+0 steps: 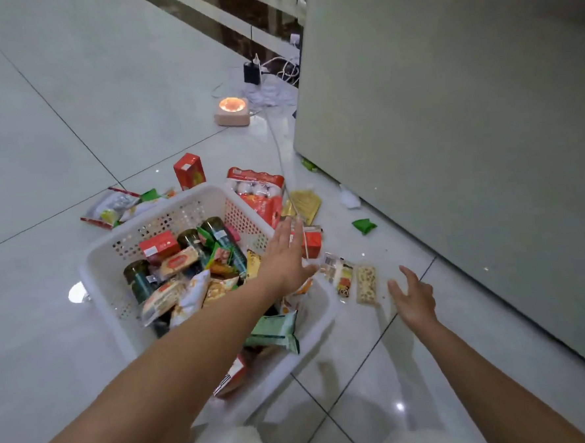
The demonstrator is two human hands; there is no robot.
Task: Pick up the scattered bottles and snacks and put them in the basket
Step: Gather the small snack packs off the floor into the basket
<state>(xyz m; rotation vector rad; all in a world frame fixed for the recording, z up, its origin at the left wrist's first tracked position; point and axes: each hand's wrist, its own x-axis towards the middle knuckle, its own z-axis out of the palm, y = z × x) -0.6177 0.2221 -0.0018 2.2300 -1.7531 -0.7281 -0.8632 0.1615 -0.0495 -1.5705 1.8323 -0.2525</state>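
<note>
A white perforated basket (180,207) stands on the tiled floor, filled with dark bottles (137,277) and snack packets. My left hand (286,256) reaches over its right rim with fingers straight, holding nothing, just short of a small red carton (313,242). My right hand (413,298) hovers open beside a nut bar (367,284) and a clear snack packet (342,278) on the floor. A red egg pack (258,192) and a gold packet (304,204) lie behind the basket's far right corner. A red box (188,171) stands further back.
A grey cabinet (449,126) fills the right side. Silver and green packets (112,206) lie left of the basket; small green packets (364,225) lie near the cabinet. A glowing pink lamp (232,111), a charger and cables (275,78) sit at the back.
</note>
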